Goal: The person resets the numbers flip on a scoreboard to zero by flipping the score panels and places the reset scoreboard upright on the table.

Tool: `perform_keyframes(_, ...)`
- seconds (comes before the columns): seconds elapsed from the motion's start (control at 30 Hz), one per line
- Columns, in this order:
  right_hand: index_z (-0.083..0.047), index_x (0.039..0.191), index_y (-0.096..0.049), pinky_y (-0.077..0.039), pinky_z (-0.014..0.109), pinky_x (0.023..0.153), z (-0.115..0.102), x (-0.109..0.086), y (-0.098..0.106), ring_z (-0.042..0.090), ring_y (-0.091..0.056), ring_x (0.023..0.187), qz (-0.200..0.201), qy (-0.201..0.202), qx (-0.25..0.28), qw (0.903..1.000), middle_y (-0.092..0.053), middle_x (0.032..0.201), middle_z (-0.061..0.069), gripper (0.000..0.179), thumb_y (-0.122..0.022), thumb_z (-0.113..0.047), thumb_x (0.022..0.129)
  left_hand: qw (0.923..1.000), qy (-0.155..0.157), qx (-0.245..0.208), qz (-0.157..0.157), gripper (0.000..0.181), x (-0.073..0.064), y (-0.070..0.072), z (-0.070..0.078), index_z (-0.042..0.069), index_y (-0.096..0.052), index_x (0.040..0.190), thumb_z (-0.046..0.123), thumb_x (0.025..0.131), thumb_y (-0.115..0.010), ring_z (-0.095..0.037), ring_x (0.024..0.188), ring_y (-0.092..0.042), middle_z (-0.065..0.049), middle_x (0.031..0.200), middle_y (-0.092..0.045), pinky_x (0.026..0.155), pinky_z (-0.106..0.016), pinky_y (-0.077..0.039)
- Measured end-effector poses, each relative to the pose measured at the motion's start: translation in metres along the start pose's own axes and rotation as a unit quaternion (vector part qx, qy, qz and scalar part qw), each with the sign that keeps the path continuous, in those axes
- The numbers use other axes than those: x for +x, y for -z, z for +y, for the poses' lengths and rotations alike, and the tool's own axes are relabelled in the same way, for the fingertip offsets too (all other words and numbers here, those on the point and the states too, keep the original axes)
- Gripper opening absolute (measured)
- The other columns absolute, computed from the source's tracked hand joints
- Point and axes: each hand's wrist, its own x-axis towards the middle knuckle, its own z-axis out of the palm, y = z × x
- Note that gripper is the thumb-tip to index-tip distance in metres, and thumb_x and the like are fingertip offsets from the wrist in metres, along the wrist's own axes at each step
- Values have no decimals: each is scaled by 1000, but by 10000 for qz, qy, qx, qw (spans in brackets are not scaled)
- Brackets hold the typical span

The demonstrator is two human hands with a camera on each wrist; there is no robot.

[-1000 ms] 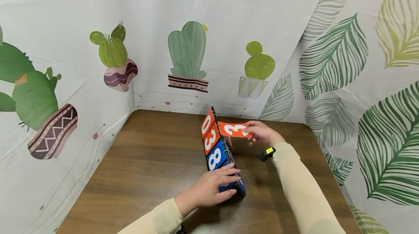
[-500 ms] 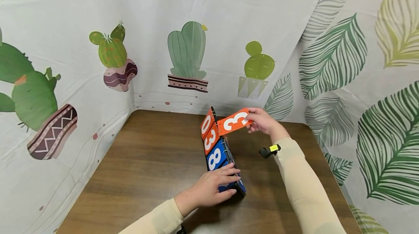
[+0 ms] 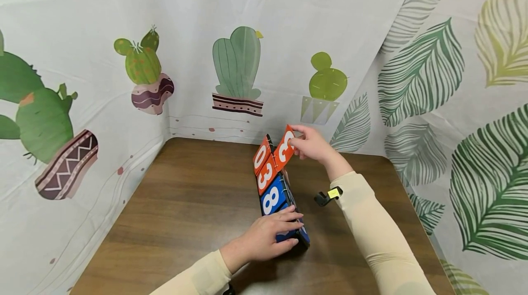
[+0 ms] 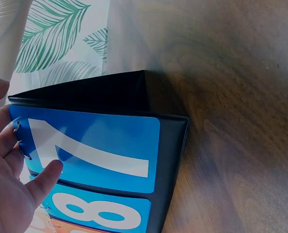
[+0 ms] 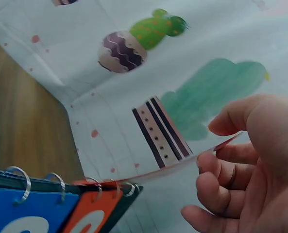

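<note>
Fingers of the right hand (image 3: 312, 144) pinched an orange card (image 3: 283, 152), apparently mid-turn; the left hand (image 3: 267, 235) lay spread across the scoreboard (image 3: 271, 194); laying the card leftward seemed next.

Cloth-screened tabletop setting, room type unclear, wood-grain table (image 3: 198, 203), cactus-print hanging (image 3: 189, 66), leaf-print hanging (image 3: 437, 102)

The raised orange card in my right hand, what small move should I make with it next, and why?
I'd probably fold the raised orange card over the silver rings onto the orange 3 of the black stand: it stands tilted up at the rings, your right hand pinches its free end, and your left hand rests across the stand's near end.
</note>
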Motion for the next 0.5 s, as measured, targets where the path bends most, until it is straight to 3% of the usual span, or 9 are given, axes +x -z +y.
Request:
perform_keyframes(0.3,-12,151,-46,-55,32,55,5,6,-33,15,-61,59,-535,378,-1014,9927,-72,89,12,60,-63,-21,95,10000,14,37,9,42,0,0,2,25,-64,141,45,105,-54,-19,154,-38,11,156,-52,118,-43,-44)
perform_keyframes(0.5,-10,153,-46,-53,30,62,9,10,-50,15,-63,70,-672,580,-1866,9784,-71,89,9,66,-66,-24,92,10000,-21,45,42,41,0,0,2,24,-64,140,44,106,-54,-20,153,-39,9,155,-53,117,-44,-44)
